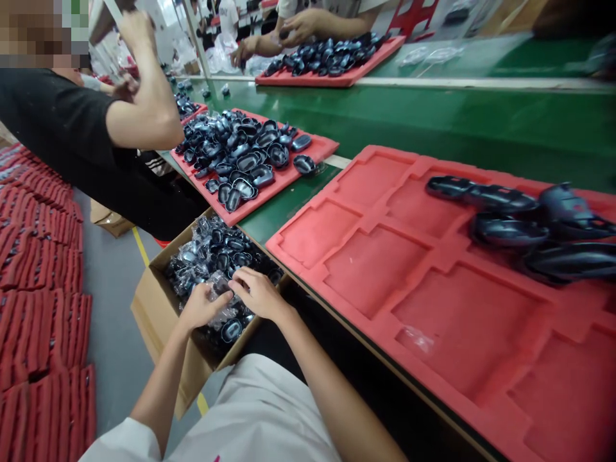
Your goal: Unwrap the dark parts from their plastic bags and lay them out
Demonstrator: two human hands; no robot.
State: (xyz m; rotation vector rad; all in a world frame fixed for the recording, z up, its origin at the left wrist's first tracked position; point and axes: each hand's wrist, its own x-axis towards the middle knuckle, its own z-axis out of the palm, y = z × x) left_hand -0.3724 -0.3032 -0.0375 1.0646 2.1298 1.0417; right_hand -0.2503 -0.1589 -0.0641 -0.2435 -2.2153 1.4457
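Note:
Both of my hands are over a cardboard box (180, 359) filled with dark blue, glossy plastic shells (231, 244), many of them in clear plastic bags. My left hand (205, 307) has its fingers curled on a crumpled clear plastic bag (222, 311). From the other side my right hand (255, 292) pinches at the same bag, fingertips close to the left thumb. What is inside the bag I cannot make out. Right of the box, a red foam tray (332, 234) with shallow recesses lies on the bench, carrying several dark shells (520, 218) at its far right.
A second red tray (308, 154) heaped with shells lies beyond the box. A co-worker in a black sleeve (96, 109) stands at left. Another person's hands (303, 29) work across the green bench (409, 112). Stacked red trays (43, 282) line the floor at left.

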